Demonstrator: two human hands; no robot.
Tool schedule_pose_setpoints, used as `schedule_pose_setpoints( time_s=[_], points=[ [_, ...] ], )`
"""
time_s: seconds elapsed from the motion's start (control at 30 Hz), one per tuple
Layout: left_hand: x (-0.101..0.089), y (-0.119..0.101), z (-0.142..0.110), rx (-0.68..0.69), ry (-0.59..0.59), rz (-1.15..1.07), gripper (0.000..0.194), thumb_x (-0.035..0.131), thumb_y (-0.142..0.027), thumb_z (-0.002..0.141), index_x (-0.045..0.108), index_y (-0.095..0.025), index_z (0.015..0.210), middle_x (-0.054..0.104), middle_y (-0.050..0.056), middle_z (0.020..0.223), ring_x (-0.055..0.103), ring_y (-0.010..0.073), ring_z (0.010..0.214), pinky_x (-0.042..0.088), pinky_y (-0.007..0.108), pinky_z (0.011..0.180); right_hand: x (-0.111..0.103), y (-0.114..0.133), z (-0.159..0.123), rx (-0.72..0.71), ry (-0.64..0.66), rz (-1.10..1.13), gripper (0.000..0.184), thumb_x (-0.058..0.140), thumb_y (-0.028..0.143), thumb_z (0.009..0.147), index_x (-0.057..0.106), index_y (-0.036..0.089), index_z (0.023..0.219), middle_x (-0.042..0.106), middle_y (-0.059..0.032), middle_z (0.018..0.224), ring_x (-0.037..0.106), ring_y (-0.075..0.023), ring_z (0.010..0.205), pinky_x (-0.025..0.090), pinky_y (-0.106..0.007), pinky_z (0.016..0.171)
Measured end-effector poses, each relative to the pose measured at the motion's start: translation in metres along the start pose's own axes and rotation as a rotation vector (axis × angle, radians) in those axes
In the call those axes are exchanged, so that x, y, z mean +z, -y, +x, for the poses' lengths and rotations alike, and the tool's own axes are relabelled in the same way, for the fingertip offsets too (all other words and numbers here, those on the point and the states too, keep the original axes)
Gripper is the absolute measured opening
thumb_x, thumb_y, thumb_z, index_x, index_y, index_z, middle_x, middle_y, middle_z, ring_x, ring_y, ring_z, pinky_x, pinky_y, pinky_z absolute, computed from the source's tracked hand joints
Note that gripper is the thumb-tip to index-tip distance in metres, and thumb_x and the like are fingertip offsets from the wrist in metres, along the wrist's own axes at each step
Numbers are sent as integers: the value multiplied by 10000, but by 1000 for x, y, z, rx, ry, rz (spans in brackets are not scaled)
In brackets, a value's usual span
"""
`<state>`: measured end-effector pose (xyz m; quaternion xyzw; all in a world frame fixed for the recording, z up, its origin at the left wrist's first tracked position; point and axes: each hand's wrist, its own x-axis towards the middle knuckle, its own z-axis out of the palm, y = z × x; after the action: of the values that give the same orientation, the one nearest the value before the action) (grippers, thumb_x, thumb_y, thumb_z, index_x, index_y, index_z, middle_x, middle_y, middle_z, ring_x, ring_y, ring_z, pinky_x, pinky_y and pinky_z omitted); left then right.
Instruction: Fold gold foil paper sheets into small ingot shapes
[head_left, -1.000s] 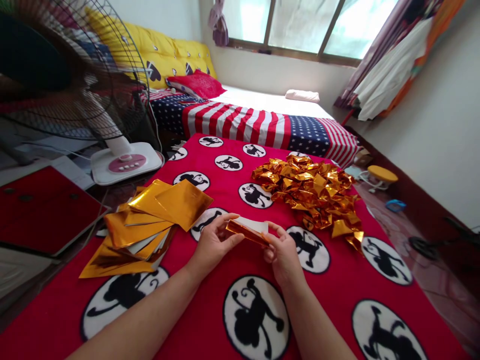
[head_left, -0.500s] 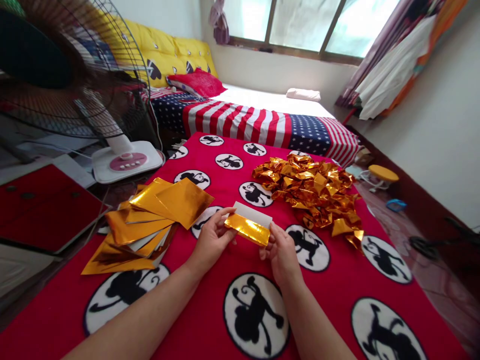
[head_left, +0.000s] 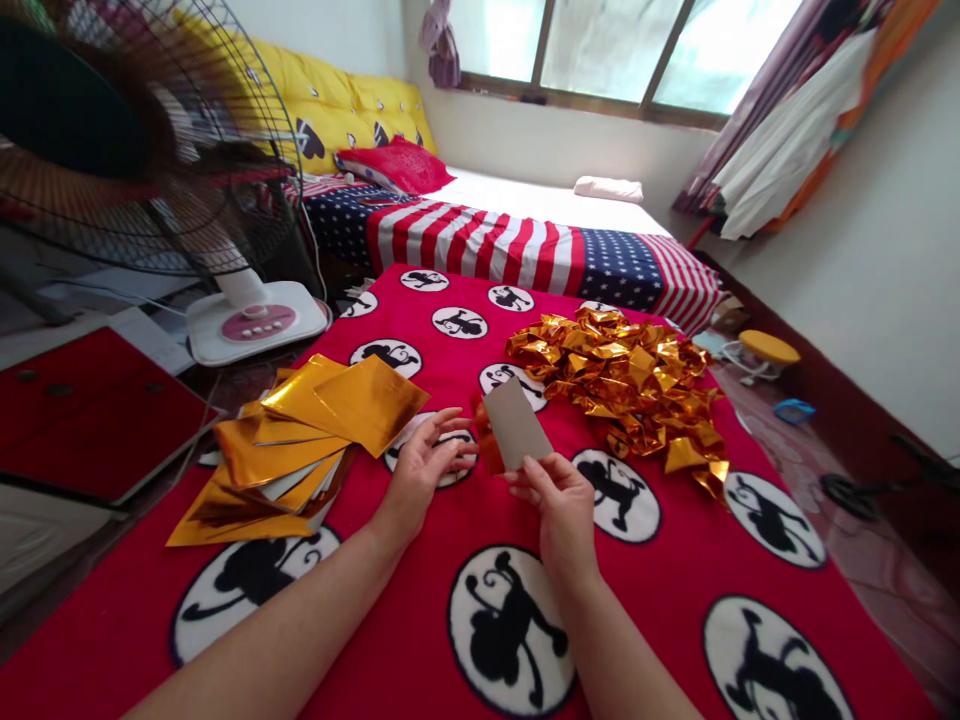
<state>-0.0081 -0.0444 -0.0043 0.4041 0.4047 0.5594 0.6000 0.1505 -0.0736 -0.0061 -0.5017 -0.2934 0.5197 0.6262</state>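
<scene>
My right hand (head_left: 556, 503) pinches the lower edge of a folded gold foil sheet (head_left: 514, 425) and holds it upright, its grey-white back facing me. My left hand (head_left: 425, 468) hovers just left of the sheet with its fingers spread and nothing in them. A loose stack of flat gold foil sheets (head_left: 300, 440) lies to the left of my left hand. A heap of folded gold foil pieces (head_left: 626, 375) lies beyond my right hand. Everything rests on a red blanket (head_left: 420, 590) printed with black monkey figures in white circles.
A standing fan (head_left: 150, 150) with a white base (head_left: 255, 325) turns at the left. A red board (head_left: 82, 410) lies on the floor beside it. Behind the blanket is a bed with a stars-and-stripes cover (head_left: 510, 245). A yellow stool (head_left: 766, 350) stands at the right.
My left hand has let go of the folded sheet and opened. My right hand has turned the sheet from lying level to standing upright, white back towards me.
</scene>
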Motion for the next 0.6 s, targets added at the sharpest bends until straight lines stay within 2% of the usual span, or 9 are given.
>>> schedule_pose_setpoints(
  time_s=[0.13,0.23,0.33,0.43,0.6],
  points=[
    [-1,2,0,-2,92,61,590,721,-359,750,515,-170,1269,570,138,1296,659,203,987,538,298,833,7,-1,-8,-60,36,-102,242,754,350,739,583,184,697,685,-3,647,699,-179,644,555,-248,609],
    [-1,4,1,16,118,79,650,754,-371,717,518,-151,1282,608,133,1254,642,239,1047,526,326,888,11,-1,-13,-86,90,-131,194,743,336,755,629,180,762,707,-13,709,704,-178,667,564,-273,674],
    [-2,5,1,-9,97,73,572,707,-428,759,557,-163,1243,647,107,1198,632,253,1074,535,317,854,13,-3,-16,-69,155,-96,180,717,322,782,686,180,889,730,-33,817,710,-186,728,572,-304,726],
    [-3,5,0,-70,48,61,449,654,-475,796,616,-176,1130,688,83,1109,668,228,960,549,283,733,14,-5,-16,-4,182,14,195,718,320,780,710,191,926,739,-44,903,715,-199,813,568,-314,764],
    [-1,3,-1,-110,-42,51,444,746,-460,708,637,-162,1018,724,54,887,681,184,742,522,241,618,14,-8,-15,86,225,42,232,749,316,741,728,189,934,743,-52,935,691,-206,913,547,-313,816]
  ],
)
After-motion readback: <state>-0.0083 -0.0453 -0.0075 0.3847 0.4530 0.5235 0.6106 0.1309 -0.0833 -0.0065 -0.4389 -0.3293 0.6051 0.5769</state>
